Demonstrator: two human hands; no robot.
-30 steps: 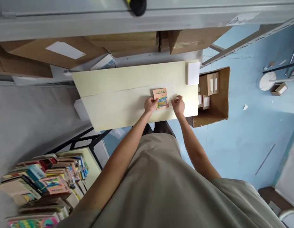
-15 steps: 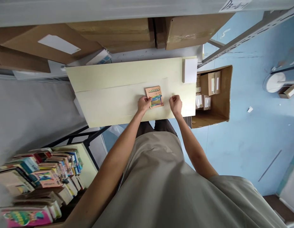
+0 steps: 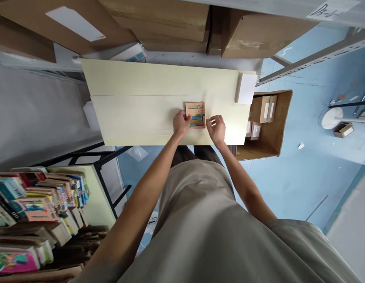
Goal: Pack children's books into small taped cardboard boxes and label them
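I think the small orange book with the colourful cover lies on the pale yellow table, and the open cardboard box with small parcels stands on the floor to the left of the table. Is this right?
Not quite. The open cardboard box with small parcels stands on the floor to the right of the pale yellow table, not the left, as the head view shows. The small orange book with the colourful cover does lie on the table.

Small orange-covered paperback book lies flat on a pale yellow counter.
Its cover faces up, showing a green title band at the top and a colourful blue, green and yellow picture below. The book sits near the counter's front edge, right of centre, its lower left corner under fingers.
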